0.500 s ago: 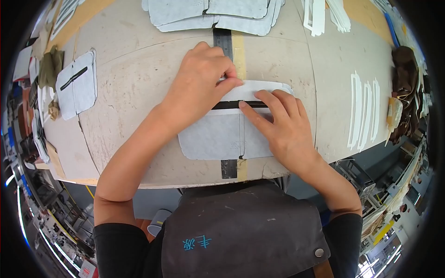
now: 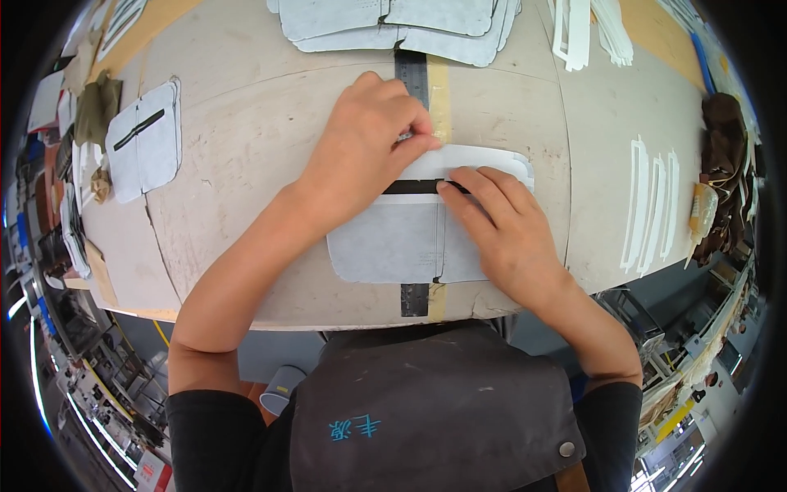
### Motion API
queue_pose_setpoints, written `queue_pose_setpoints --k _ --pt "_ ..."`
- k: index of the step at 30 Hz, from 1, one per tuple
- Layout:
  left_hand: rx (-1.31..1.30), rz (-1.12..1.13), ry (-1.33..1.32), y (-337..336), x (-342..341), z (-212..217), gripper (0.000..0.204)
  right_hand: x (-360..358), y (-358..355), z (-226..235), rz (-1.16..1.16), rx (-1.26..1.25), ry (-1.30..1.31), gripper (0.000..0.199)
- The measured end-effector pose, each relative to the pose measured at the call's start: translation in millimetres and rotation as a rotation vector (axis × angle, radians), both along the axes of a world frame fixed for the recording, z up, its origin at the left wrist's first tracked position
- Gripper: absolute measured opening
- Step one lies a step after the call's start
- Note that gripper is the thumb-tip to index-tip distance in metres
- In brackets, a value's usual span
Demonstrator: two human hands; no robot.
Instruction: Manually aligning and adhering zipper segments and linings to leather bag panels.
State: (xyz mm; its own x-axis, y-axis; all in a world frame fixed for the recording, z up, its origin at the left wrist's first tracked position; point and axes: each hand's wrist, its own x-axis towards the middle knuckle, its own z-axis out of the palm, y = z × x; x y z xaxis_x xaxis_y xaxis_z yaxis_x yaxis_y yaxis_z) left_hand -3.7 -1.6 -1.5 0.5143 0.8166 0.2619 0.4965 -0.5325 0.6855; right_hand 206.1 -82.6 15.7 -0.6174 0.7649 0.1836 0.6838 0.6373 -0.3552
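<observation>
A pale grey-white flat panel [image 2: 381, 238] with rounded corners lies in front of me. A centre seam runs down it, and a narrow black strip [image 2: 410, 187] crosses its upper part. At the panel's upper edge, my left hand [image 2: 373, 135] is closed, thumb and forefinger pinched together; what is between them, if anything, is too small to make out. My right hand [image 2: 508, 221] rests with fingers apart on the panel's right side, thumb and forefinger tips at the black strip. Part of the strip is hidden under the right fingers. A dark ruler [image 2: 414, 299] runs beneath the panel.
Similar grey panels [image 2: 443, 41] are stacked at the far edge. Another panel with a black strip [image 2: 147, 152] lies at left. White strips [image 2: 652, 205] lie at right, with more white strips [image 2: 574, 33] farther back. Yellowish tape [image 2: 440, 98] runs beside the ruler.
The whole view has shifted slightly, so the table's things appear a little farther right. Both hands keep nearly the same places on the panel.
</observation>
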Motion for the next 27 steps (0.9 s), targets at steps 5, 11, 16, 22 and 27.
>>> queue_pose_setpoints --k 5,11,16,22,27 --pt "-0.115 0.099 0.000 -4 -20 12 0.010 -2 1 2 0.001 -0.014 -0.051 0.042" --pt "-0.164 0.123 0.074 -12 -42 12 0.010 -8 1 1 -0.002 -0.006 -0.062 0.044" --pt "-0.137 0.099 0.083 -15 -44 8 0.011 -11 1 2 -0.007 -0.081 -0.018 0.044" --pt "0.013 0.067 0.083 -30 -31 9 0.019 -7 1 -4 -0.002 -0.089 0.009 0.045" --pt "0.215 -0.041 0.100 -54 -18 -1 0.030 -7 -3 -5 -0.060 -0.112 0.007 0.045"
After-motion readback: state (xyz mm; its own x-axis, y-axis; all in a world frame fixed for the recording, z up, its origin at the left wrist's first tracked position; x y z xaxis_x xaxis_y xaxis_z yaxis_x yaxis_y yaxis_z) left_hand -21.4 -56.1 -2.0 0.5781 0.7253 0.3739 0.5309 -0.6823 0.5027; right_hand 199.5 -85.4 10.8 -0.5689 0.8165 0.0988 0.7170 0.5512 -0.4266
